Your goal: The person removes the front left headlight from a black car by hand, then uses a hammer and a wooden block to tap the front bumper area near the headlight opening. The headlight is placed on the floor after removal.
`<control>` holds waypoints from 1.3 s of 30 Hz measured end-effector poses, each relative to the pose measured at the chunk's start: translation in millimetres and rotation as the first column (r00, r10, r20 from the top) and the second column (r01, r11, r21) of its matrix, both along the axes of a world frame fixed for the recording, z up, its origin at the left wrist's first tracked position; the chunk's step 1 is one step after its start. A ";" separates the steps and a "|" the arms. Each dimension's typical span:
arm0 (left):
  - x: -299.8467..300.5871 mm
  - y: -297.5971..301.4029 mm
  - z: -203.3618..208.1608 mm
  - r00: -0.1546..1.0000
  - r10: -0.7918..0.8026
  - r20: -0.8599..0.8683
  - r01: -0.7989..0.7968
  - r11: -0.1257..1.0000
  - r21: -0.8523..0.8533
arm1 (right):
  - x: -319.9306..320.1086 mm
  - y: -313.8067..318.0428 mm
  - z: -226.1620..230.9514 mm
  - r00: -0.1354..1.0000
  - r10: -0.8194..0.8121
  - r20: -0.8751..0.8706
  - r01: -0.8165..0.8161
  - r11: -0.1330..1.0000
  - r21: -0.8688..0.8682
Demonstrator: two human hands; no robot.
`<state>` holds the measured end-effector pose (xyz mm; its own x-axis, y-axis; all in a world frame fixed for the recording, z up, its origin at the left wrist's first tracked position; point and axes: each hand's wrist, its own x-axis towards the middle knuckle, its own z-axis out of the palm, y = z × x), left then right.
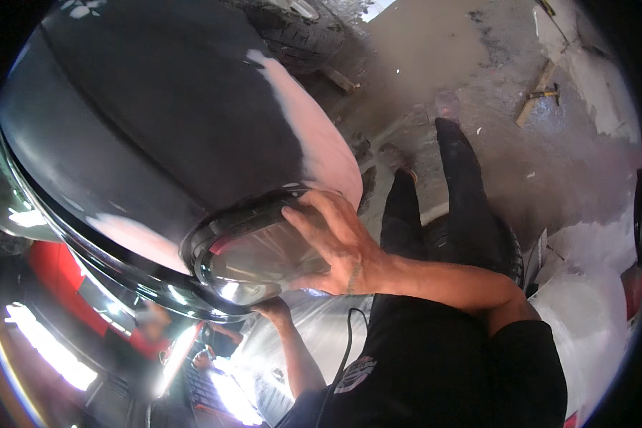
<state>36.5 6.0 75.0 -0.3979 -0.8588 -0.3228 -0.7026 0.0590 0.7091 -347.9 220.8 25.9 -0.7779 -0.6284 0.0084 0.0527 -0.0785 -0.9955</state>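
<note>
A headlight point(267, 253) with a clear, rounded lens sits in the black-rimmed opening at the corner of a dark grey car body point(171, 107). My right hand point(339, 246) reaches across from the right and grips the headlight's near side. Its fingers are spread along the upper edge and the thumb is on the lower part of the lens. Below the light, my left hand point(272, 309) comes up against the underside of the car's corner. The fingers of that hand are hidden behind the edge, so its grip does not show.
Pink patches point(314, 128) mark the car body beside the light. A tyre point(299, 43) stands at the far end, and another tyre point(506, 246) lies by my legs. A hammer point(543, 95) is on the wet, dirty floor at the far right. Translucent sheeting point(585, 321) hangs at right.
</note>
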 end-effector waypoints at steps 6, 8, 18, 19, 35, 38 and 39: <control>-40.7 21.2 -5.7 0.975 0.135 -0.179 -0.118 0.988 0.103 | 1.7 -11.6 -16.4 1.000 -0.014 -0.011 0.013 0.998 -0.059; -58.3 29.1 -5.1 0.987 0.151 -0.063 -0.152 0.988 -0.019 | 0.6 -14.0 -17.3 1.000 0.015 -0.013 -0.016 0.997 -0.077; -43.4 17.9 -5.9 0.986 0.103 -0.129 -0.098 0.994 0.043 | -4.9 -13.1 -10.3 0.997 0.061 -0.052 -0.063 0.997 -0.034; -40.8 16.5 -6.5 0.987 0.096 -0.129 -0.090 0.995 0.047 | -5.9 -12.8 -9.0 0.996 0.063 -0.059 -0.064 0.998 -0.027; 11.7 0.4 -13.3 0.999 0.018 0.048 -0.010 0.988 -0.151 | 6.0 -22.6 -5.5 0.980 0.017 -0.197 -0.004 0.998 0.068; 21.8 -11.1 -11.4 0.996 -0.030 0.084 0.031 0.999 -0.011 | 11.9 -21.7 3.5 0.982 -0.018 -0.189 0.028 0.998 0.052; 18.6 -11.3 -12.4 0.999 -0.006 0.045 0.004 1.000 0.030 | 14.4 -20.7 7.2 0.985 -0.017 -0.172 0.027 0.998 0.056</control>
